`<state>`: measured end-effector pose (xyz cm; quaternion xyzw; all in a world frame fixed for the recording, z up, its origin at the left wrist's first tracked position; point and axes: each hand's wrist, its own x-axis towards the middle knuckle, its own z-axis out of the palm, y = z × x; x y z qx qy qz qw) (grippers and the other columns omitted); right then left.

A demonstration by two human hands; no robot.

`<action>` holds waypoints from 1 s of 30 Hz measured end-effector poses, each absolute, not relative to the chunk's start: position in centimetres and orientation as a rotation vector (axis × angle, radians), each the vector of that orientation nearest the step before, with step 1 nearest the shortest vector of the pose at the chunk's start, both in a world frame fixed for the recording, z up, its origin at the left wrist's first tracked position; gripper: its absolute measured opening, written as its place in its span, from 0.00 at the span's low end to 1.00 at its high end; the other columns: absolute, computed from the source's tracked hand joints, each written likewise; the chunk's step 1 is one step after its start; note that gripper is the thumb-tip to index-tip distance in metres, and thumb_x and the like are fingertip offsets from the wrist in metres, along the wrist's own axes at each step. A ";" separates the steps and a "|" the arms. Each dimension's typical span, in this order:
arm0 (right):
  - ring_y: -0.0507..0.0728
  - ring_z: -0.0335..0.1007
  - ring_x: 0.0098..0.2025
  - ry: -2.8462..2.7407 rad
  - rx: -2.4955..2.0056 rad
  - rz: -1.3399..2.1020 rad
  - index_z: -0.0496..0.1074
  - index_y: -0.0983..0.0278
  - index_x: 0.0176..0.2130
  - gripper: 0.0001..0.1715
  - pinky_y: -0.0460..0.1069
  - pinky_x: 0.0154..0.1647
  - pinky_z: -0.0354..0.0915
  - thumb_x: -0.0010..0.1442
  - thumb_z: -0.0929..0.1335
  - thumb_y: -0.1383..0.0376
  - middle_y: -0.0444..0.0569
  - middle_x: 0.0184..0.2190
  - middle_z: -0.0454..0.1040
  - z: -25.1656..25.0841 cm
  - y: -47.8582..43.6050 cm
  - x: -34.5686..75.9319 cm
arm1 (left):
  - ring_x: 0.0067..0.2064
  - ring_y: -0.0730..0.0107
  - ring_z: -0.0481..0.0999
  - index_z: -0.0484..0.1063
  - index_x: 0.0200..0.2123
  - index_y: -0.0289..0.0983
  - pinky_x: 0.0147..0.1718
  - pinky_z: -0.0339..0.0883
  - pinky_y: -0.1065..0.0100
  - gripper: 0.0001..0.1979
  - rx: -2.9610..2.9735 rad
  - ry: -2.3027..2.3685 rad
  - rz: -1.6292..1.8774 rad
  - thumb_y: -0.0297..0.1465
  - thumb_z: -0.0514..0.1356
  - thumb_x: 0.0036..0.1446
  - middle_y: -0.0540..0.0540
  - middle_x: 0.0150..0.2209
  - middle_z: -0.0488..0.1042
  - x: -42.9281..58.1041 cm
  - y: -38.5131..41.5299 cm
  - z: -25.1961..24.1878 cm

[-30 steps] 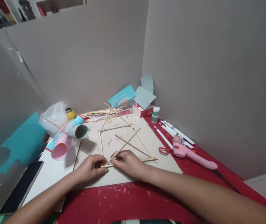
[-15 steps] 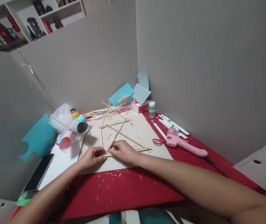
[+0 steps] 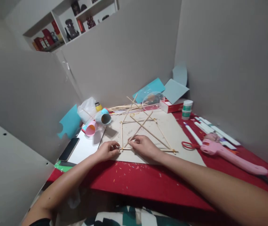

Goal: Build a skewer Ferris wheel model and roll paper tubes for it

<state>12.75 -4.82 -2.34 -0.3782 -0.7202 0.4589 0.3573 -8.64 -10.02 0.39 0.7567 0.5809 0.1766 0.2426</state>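
A frame of thin wooden sticks [image 3: 138,120] lies on a pale board [image 3: 183,138], its corners bound with yellowish ties. Two slanted sticks cross above its near side, and another pair crosses at the far side. At the near left corner, my left hand [image 3: 107,151] is closed on the end of the front stick [image 3: 169,150]. Just to its right, my right hand [image 3: 145,147] pinches the lower part of a slanted stick [image 3: 145,121]. The fingers partly hide the front stick.
On the right lie a pink glue gun [image 3: 233,158], red-handled scissors [image 3: 190,145], white markers [image 3: 218,135] and two stacked jars [image 3: 186,110]. Paper tubes [image 3: 90,128], a plastic bag [image 3: 87,110] and a phone [image 3: 69,149] sit left. Loose sticks [image 3: 118,108] lie behind.
The camera view has turned left, so everything appears further right. My left hand has shifted slightly away from the corner joint, baring it; my right hand keeps its pinch on the slanted stick.
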 end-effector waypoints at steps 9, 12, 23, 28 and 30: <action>0.52 0.65 0.19 -1.805 -0.953 1.274 0.73 0.68 0.30 0.16 0.46 0.21 0.60 0.56 0.65 0.56 0.46 0.18 0.71 -2.0 -4.9 12.7 | 0.27 0.73 0.68 0.76 0.37 0.35 0.29 0.63 0.70 0.11 2.082 1.680 0.814 0.36 0.61 0.56 0.46 0.32 0.76 -9.4 -12.7 2.2; 0.52 0.63 0.19 -1.825 -0.965 1.251 0.73 0.68 0.30 0.18 0.47 0.21 0.58 0.56 0.65 0.55 0.47 0.18 0.72 -2.1 -4.7 12.8 | 0.28 0.72 0.67 0.74 0.31 0.35 0.29 0.62 0.70 0.14 1.990 1.832 1.126 0.41 0.59 0.57 0.47 0.28 0.74 -11.8 -13.1 4.5; 0.56 0.68 0.25 -1.896 -0.972 1.190 0.71 0.65 0.27 0.24 0.49 0.28 0.60 0.59 0.63 0.49 0.48 0.21 0.73 -3.4 -4.1 12.8 | 0.26 0.76 0.70 0.71 0.40 0.31 0.24 0.66 0.72 0.13 1.401 2.137 1.346 0.37 0.59 0.63 0.48 0.32 0.72 -21.3 -2.9 9.9; 0.55 0.66 0.25 -1.900 -0.959 1.181 0.71 0.65 0.27 0.24 0.48 0.28 0.59 0.60 0.62 0.50 0.47 0.21 0.71 -3.4 -3.9 12.7 | 0.39 0.67 0.76 0.70 0.48 0.33 0.37 0.74 0.62 0.14 1.325 2.162 1.208 0.37 0.59 0.64 0.44 0.43 0.74 -21.5 0.5 9.4; 0.55 0.66 0.25 -1.902 -0.958 1.154 0.71 0.65 0.26 0.23 0.48 0.28 0.59 0.60 0.62 0.51 0.46 0.21 0.71 -3.2 -4.0 12.7 | 0.41 0.66 0.76 0.70 0.48 0.33 0.38 0.74 0.61 0.14 1.333 2.147 1.199 0.36 0.59 0.64 0.43 0.44 0.74 -21.5 1.2 9.3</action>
